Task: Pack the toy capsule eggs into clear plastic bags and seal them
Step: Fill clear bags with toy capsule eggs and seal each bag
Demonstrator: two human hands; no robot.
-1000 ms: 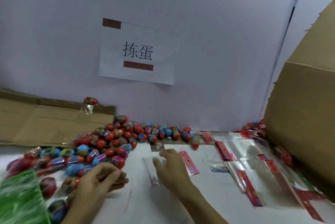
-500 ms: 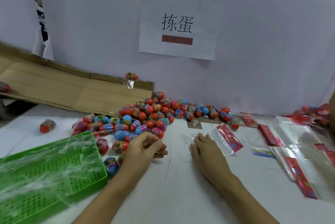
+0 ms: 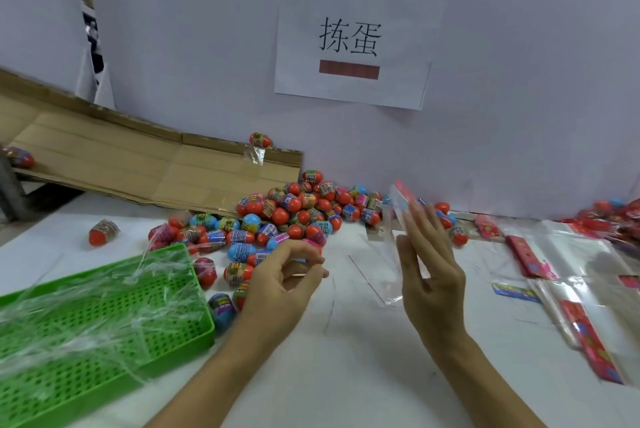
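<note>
1. Clear plastic bag [image 3: 393,254], centre-right of the frame: raised off the table [image 3: 363,358], its red header strip uppermost, held up on edge against my right hand [image 3: 427,264]. It looks empty.
2. My right hand: fingers nearly straight and together, the bag lying along them; the thumb seems to press the film from the near side, though the exact hold is hard to tell.
3. My left hand [image 3: 287,278], centre of the frame: thumb and forefinger curled towards each other as in a pinch; I cannot tell whether anything lies between them.
4. Toy capsule eggs [image 3: 294,216]: a loose heap, mostly red with some blue, just beyond my left hand at the foot of the wall.
5. Step in hand, as I judge it: opening the bag's mouth. Rub the two films apart first, then keep the mouth wide and close to the heap, so an egg drops in without snagging.
6. Green basket [image 3: 104,316], lower left, draped in clear film.
7. Spare bags [image 3: 568,264], right edge, lying flat.
8. Paper sign [image 3: 353,43], upper centre, reads "拣蛋". Egg labels are too small to read.
</note>
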